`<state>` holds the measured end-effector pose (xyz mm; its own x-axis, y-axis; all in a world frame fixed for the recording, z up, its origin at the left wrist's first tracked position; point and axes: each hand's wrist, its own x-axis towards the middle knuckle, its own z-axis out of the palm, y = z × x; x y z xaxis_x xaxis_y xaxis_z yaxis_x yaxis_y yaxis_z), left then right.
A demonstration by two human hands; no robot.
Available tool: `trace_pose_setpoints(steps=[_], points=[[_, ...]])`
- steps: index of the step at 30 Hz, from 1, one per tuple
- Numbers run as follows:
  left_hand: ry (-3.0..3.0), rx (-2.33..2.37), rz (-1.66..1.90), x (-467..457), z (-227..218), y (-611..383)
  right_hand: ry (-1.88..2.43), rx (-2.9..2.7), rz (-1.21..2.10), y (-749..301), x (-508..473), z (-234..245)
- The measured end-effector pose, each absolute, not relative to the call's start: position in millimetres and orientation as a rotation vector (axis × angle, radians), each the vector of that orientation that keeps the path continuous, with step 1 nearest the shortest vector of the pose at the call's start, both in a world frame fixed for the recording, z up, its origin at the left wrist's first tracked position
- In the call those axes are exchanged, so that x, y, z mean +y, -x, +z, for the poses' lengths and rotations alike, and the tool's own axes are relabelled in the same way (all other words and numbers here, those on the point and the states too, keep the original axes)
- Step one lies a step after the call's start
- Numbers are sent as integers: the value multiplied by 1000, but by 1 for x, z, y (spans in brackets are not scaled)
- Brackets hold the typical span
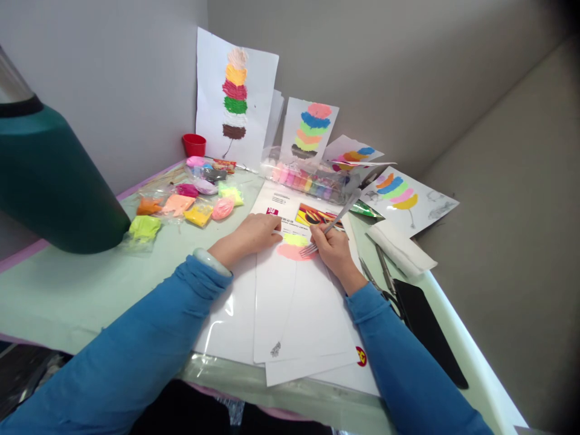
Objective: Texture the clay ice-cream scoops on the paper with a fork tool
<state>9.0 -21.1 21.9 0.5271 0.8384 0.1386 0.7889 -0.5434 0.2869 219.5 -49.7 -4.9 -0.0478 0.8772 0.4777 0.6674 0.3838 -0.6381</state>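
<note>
My right hand (334, 249) is closed around a metal fork (330, 226), whose tines rest on a pink smear of clay (292, 252) on a white sheet (294, 308). A yellow-green smear (295, 240) lies just above the pink one. My left hand (254, 234) lies on the paper to the left of the clay, fingers curled, pressing the sheet down. Both arms wear blue sleeves, and a pale bangle (211, 261) sits on the left wrist.
Bags of coloured clay (190, 202) lie at the back left beside a red cup (194, 145). A clear tray of clay colours (308, 179) and finished striped pictures (235, 96) stand against the wall. Scissors (383, 281) and a black case (423, 329) lie at right. A dark green object (49, 175) fills the left.
</note>
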Motion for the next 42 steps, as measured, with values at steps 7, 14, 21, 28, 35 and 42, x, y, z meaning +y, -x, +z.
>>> trace_pose_setpoints(steps=[7,14,21,28,35,42], points=[[-2578,1404,372,-19,20,-10,1364,-1836,332,-218,-51,-4],[-2593,1404,381,-20,20,-9,1418,-1842,223,-221,-49,-3],[-2590,1387,394,-20,20,-9,1375,-1814,228,-223,-48,-5],[-2584,1387,387,-21,22,-9,1336,-1814,361,-218,-51,-6],[-2587,1393,388,-21,21,-9,1382,-1825,305,-219,-50,-4],[-2572,1408,364,-23,23,-9,1398,-1823,212,-222,-48,-5]])
